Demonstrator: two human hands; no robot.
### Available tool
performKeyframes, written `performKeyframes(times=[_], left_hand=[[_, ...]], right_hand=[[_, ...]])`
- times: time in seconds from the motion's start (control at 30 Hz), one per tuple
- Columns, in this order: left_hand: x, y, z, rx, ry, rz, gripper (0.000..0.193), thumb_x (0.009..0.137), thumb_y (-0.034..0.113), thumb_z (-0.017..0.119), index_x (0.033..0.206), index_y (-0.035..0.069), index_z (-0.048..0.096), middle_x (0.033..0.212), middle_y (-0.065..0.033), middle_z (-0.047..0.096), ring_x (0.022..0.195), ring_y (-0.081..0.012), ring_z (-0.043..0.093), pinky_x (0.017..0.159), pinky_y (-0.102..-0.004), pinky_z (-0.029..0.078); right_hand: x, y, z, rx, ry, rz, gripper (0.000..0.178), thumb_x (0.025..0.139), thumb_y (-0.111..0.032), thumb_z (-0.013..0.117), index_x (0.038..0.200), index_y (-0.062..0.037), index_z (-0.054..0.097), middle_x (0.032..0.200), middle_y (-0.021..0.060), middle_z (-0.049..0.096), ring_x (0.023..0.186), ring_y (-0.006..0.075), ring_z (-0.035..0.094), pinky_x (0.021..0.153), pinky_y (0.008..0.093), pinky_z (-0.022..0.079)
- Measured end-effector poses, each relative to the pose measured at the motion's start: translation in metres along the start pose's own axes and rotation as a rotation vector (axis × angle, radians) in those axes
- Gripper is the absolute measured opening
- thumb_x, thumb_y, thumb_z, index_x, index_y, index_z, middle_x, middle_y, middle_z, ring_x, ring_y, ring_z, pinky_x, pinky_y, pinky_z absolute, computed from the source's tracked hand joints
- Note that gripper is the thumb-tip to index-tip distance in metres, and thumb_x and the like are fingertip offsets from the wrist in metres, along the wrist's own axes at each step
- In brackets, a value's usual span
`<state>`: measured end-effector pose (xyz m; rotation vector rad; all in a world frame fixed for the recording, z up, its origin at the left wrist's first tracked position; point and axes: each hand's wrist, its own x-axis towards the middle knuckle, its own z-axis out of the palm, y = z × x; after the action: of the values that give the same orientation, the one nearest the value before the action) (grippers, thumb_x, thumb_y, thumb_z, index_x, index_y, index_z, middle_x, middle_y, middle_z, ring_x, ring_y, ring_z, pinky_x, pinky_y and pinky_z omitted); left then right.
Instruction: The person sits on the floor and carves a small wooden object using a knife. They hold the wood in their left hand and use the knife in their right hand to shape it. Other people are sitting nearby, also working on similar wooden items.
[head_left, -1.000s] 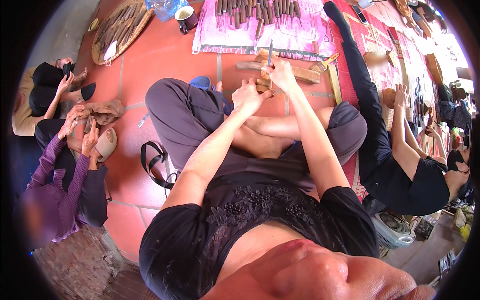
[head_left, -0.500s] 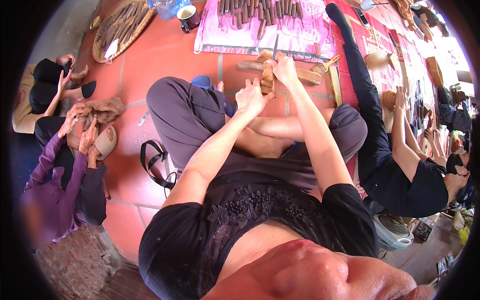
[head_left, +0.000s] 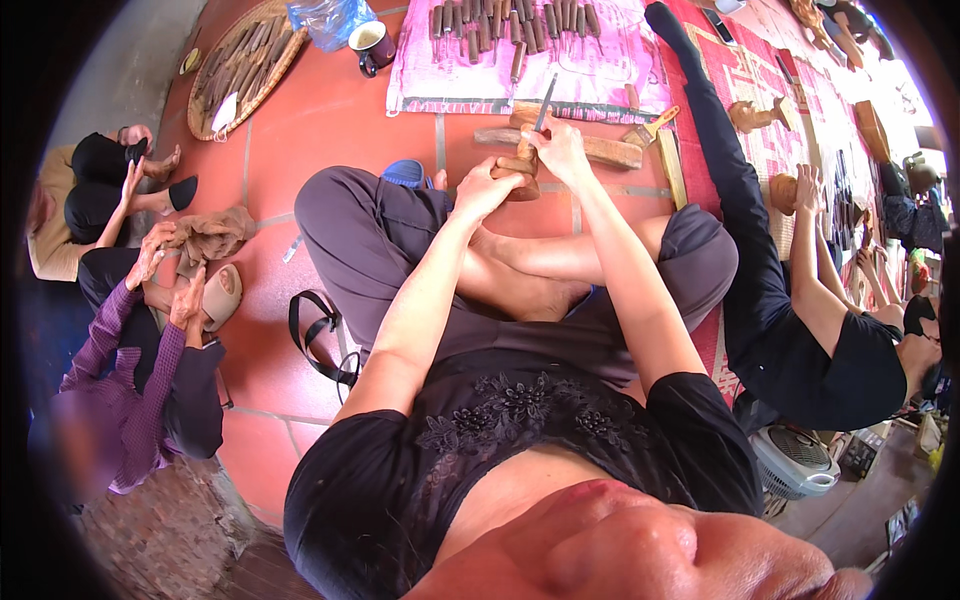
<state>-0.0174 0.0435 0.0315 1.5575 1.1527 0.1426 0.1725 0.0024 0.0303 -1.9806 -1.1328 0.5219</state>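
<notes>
Your left hand (head_left: 487,187) grips the wood block (head_left: 519,172) tight. Your right hand (head_left: 562,150) is closed round a chisel (head_left: 543,103), tip on the block.

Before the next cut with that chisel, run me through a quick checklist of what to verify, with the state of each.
1. Left hand grips the small wooden piece: ok.
2. Right hand holds the chisel, tip down on the piece: ok.
3. Left fingers out of the blade's path: cannot tell.
4. Piece braced on the wooden block: cannot tell.
5. Spare tools on the pink cloth ahead: ok.
</notes>
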Motion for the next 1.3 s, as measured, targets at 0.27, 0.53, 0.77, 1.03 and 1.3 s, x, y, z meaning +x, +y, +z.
performKeyframes(times=[0.27,0.53,0.77,1.03,1.3], left_hand=[[-0.008,0.002,-0.007,-0.467,0.076,-0.149,0.059,0.082,0.024,0.080,0.137,0.017,0.060,0.127,-0.0082,0.065,0.107,-0.0223,0.067,0.072,-0.0352,0.063],[-0.009,0.002,-0.002,-0.620,0.162,-0.155,0.056,0.083,0.015,0.076,0.137,0.017,0.060,0.126,-0.0088,0.063,0.110,-0.0239,0.066,0.078,-0.0402,0.064],[-0.007,-0.007,0.004,-0.521,0.279,-0.035,0.063,0.084,0.019,0.079,0.142,0.014,0.055,0.124,-0.0106,0.064,0.108,-0.0220,0.066,0.075,-0.0357,0.061],[0.005,-0.020,0.011,-0.450,0.327,-0.003,0.077,0.071,0.022,0.092,0.134,0.002,0.053,0.126,-0.0169,0.057,0.110,-0.0246,0.064,0.086,-0.0359,0.059],[0.010,-0.027,0.013,-0.293,0.380,0.030,0.071,0.077,0.027,0.088,0.136,0.009,0.051,0.123,-0.0120,0.063,0.100,-0.0214,0.068,0.069,-0.0322,0.059]], right_hand=[[0.007,0.023,0.021,0.228,-0.031,0.087,0.032,0.091,-0.032,0.078,0.092,0.0000,0.071,0.086,0.0128,0.073,0.080,0.0235,0.071,0.079,0.0397,0.056],[0.017,0.037,0.031,0.557,-0.026,0.239,0.027,0.093,-0.029,0.075,0.106,-0.0052,0.077,0.098,0.0099,0.078,0.091,0.0213,0.072,0.083,0.0373,0.055],[0.002,0.008,0.037,0.259,0.026,0.099,0.021,0.095,-0.022,0.073,0.106,-0.0035,0.075,0.102,0.0061,0.078,0.098,0.0176,0.072,0.089,0.0359,0.056],[0.000,0.016,0.042,0.585,-0.075,0.129,0.013,0.096,-0.014,0.071,0.102,-0.0030,0.074,0.103,0.0059,0.078,0.096,0.0149,0.072,0.086,0.0335,0.057],[0.021,0.022,0.054,0.671,0.100,0.136,0.022,0.095,-0.020,0.071,0.108,-0.0029,0.074,0.102,0.0102,0.078,0.091,0.0174,0.072,0.085,0.0348,0.056]])
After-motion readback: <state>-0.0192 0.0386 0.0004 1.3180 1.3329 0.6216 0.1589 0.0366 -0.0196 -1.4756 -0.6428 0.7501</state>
